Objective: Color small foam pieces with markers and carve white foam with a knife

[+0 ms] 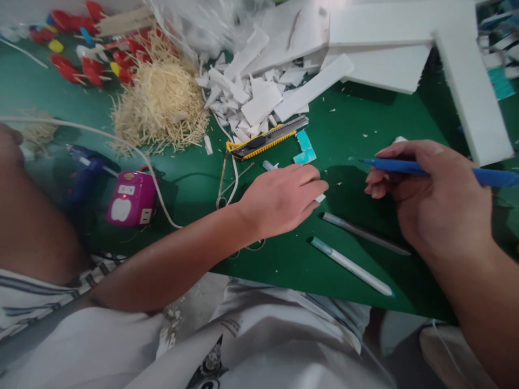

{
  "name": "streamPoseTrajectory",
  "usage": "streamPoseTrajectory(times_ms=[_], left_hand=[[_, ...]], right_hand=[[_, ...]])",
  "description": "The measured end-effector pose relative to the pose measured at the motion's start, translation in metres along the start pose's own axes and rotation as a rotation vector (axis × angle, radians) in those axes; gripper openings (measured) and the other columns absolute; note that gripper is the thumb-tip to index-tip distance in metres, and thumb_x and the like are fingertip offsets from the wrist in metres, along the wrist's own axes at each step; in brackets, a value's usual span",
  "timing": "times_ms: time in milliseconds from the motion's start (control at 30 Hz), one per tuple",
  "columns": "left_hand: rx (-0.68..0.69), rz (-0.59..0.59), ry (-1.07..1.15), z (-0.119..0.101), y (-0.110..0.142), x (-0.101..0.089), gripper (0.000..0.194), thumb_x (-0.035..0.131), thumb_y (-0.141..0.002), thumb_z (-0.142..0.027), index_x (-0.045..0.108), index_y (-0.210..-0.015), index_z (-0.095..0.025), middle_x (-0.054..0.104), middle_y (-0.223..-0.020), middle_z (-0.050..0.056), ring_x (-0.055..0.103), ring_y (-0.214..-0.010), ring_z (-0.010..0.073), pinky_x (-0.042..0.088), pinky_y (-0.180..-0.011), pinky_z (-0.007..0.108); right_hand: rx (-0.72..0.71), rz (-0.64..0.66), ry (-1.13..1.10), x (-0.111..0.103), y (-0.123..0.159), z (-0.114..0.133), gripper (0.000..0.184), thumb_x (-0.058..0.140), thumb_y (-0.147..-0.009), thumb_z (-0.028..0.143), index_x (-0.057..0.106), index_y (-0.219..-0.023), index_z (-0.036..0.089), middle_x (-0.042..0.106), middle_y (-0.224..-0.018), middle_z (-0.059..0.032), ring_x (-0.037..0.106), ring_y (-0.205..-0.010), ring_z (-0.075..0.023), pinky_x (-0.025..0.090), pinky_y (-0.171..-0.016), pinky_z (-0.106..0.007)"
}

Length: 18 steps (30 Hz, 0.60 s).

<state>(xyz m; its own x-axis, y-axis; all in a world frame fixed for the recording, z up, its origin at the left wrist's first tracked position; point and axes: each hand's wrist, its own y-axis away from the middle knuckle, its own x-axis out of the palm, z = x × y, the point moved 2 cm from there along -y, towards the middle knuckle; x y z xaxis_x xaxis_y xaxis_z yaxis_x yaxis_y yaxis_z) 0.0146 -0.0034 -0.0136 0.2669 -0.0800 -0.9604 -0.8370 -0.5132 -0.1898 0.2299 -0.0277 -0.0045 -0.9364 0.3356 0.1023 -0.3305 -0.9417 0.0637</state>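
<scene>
My left hand (284, 197) rests low over the green table, fingers curled round a small white piece (320, 198); only its tip shows. My right hand (446, 200) holds a blue pen (401, 166) near level, its point to the left. Between the hands and nearer the body lie a dark, slim stick-like tool (365, 233) and a white pen with a teal end (352, 267). Beyond my left hand are a yellow utility knife (267, 139) and a teal-coloured flat scrap (305, 147). Scissors (221, 202) lie partly hidden under my left forearm.
White foam scraps (259, 97) and larger foam boards (381, 24) cover the back. To the left are straw-like shreds (162, 102), red pieces on sticks (93, 70), a pink power adapter (132, 198), a blue glue gun (85, 167), a cable (121, 141) and another person's arm (32, 210).
</scene>
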Motion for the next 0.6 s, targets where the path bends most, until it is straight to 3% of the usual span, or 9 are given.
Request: streamPoseTrajectory(times_ms=[167, 267, 333, 400, 500, 600], left_hand=[[0.01, -0.049, 0.033, 0.002, 0.0, 0.0, 0.025, 0.053, -0.113, -0.026, 0.074, -0.124, -0.019, 0.079, -0.106, 0.004, 0.077, -0.096, 0.0174, 0.053, -0.074, 0.028], [-0.018, -0.016, 0.021, 0.002, -0.002, 0.001, 0.028, 0.049, -0.115, -0.027, 0.072, -0.131, -0.022, 0.08, -0.102, 0.001, 0.078, -0.097, 0.0163, 0.052, -0.073, 0.026], [-0.056, -0.029, 0.007, 0.004, -0.002, 0.001, 0.029, 0.048, -0.115, -0.025, 0.071, -0.133, -0.022, 0.081, -0.109, 0.002, 0.079, -0.099, 0.0159, 0.054, -0.073, 0.026], [-0.077, -0.122, 0.012, 0.004, -0.001, -0.001, 0.028, 0.049, -0.114, -0.023, 0.071, -0.13, -0.02, 0.08, -0.117, 0.004, 0.078, -0.101, 0.0157, 0.055, -0.074, 0.025], [-0.003, -0.208, 0.053, 0.0, 0.001, -0.003, 0.027, 0.05, -0.115, -0.027, 0.073, -0.126, -0.018, 0.079, -0.121, 0.007, 0.078, -0.103, 0.0153, 0.057, -0.078, 0.025], [0.144, -0.136, 0.074, -0.011, 0.002, 0.0, 0.032, 0.045, -0.117, -0.03, 0.073, -0.13, -0.019, 0.08, -0.122, 0.006, 0.078, -0.107, 0.0151, 0.058, -0.083, 0.026]], right_hand=[[-0.014, -0.002, -0.008, -0.001, 0.0, 0.001, 0.021, 0.072, -0.088, 0.027, 0.08, -0.07, 0.021, 0.067, -0.064, -0.0033, 0.066, -0.054, -0.0156, 0.052, -0.043, -0.027], [-0.003, -0.003, -0.006, -0.001, 0.0, 0.002, 0.021, 0.072, -0.088, 0.026, 0.08, -0.069, 0.021, 0.066, -0.062, -0.0026, 0.066, -0.053, -0.0146, 0.052, -0.043, -0.026], [0.001, 0.002, -0.01, 0.0, 0.0, 0.002, 0.02, 0.073, -0.087, 0.027, 0.08, -0.069, 0.021, 0.066, -0.062, -0.0024, 0.066, -0.052, -0.0141, 0.052, -0.043, -0.025], [-0.002, 0.006, -0.013, 0.001, 0.0, 0.001, 0.02, 0.074, -0.087, 0.028, 0.079, -0.069, 0.021, 0.066, -0.063, -0.0023, 0.066, -0.052, -0.014, 0.052, -0.043, -0.025], [-0.001, 0.006, -0.011, 0.001, 0.0, 0.001, 0.02, 0.074, -0.089, 0.028, 0.079, -0.07, 0.021, 0.066, -0.064, -0.0023, 0.066, -0.053, -0.0141, 0.052, -0.044, -0.025], [0.001, 0.004, -0.004, 0.001, 0.0, 0.002, 0.021, 0.071, -0.089, 0.025, 0.079, -0.07, 0.021, 0.067, -0.063, -0.0023, 0.067, -0.054, -0.0143, 0.052, -0.044, -0.025]])
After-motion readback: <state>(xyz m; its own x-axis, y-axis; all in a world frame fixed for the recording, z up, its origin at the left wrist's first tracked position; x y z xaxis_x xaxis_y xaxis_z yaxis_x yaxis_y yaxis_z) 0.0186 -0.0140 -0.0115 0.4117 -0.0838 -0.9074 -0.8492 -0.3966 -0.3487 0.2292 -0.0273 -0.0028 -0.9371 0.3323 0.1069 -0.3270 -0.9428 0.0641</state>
